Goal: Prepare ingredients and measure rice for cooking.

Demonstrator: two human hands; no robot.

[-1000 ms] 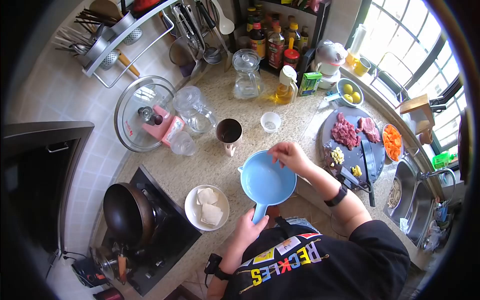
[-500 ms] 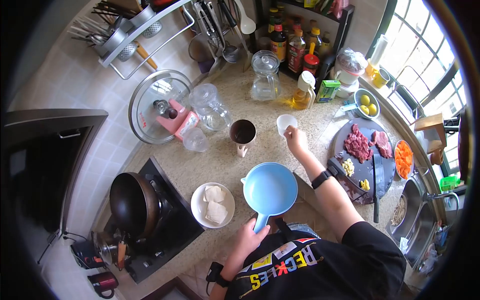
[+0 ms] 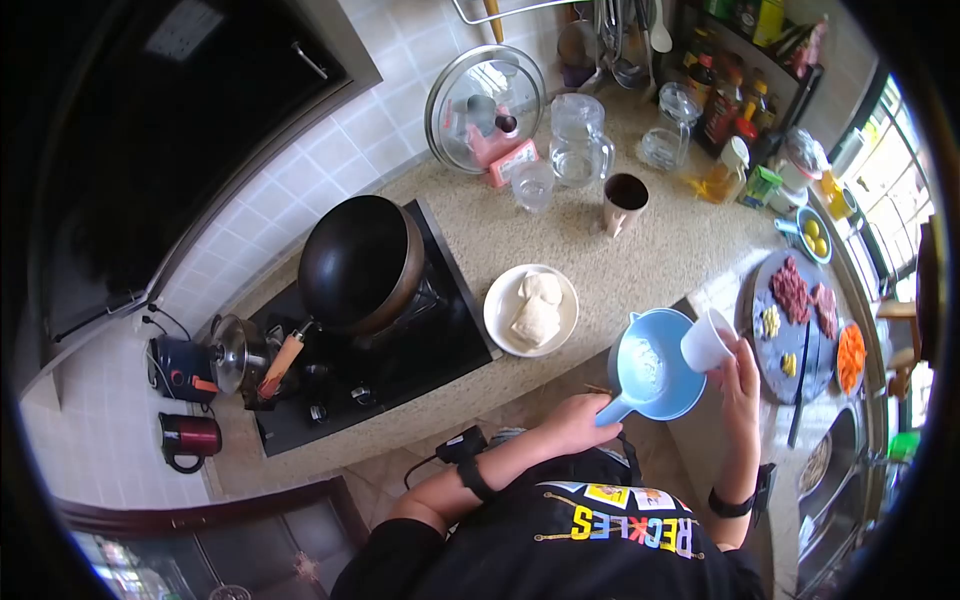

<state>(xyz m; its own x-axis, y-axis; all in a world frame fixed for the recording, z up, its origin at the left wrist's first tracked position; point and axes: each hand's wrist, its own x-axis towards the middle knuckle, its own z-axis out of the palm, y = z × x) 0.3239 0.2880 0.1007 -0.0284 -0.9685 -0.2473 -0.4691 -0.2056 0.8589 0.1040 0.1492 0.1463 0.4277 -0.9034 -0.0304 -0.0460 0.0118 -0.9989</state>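
Note:
My left hand is closed around the handle of a light blue plastic water scoop, held in front of my body. Something white and shiny shows at the bottom of the scoop. A translucent white plastic cup is gripped in my right hand, tilted with its base low over the scoop's right rim. To the left of the scoop, a white plate on the counter holds pale white blocks.
A dark wok stands on the black stove at left. Behind are a brown cup and glass jugs. At right, a round board carries meat, chopped garlic and a cleaver, beside a carrot bowl and the sink.
My right hand has picked up the white cup from the counter and brought it over the scoop. White, shiny contents now show in the scoop. The view has swung left.

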